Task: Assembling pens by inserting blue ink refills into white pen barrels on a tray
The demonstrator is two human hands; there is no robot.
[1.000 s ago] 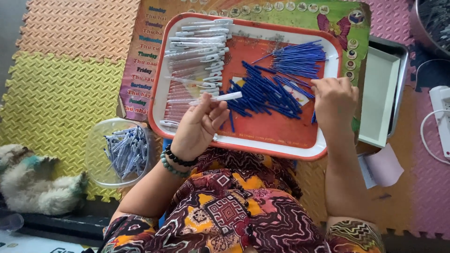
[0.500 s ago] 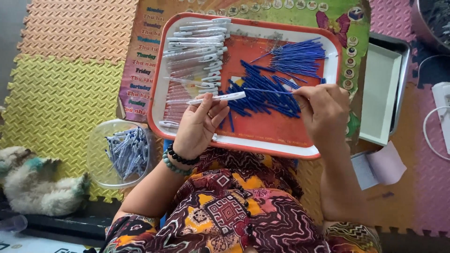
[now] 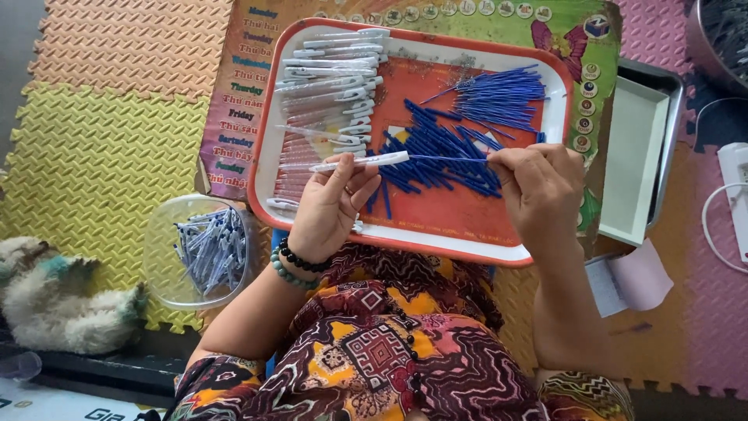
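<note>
My left hand [image 3: 327, 210] holds a clear pen barrel [image 3: 362, 162] level over the orange tray [image 3: 467, 249]. My right hand [image 3: 539, 187] pinches a thin blue refill [image 3: 448, 157] whose tip meets the barrel's open end. Under both hands lies a heap of blue pen parts [image 3: 436, 156]. A fan of thin blue refills [image 3: 499, 97] rests at the tray's far right. Rows of clear barrels with white clips [image 3: 331, 93] fill the tray's left side.
A clear round bowl [image 3: 199, 249] with several assembled pens sits left of my knee on the yellow foam mat [image 3: 93, 156]. A shallow metal tray [image 3: 635, 156] lies right of the orange one. A furry toy [image 3: 54, 300] lies at the lower left. White cable at far right.
My right hand picked a blue refill from the tray's right and brought it left to the end of the barrel in my left hand.
</note>
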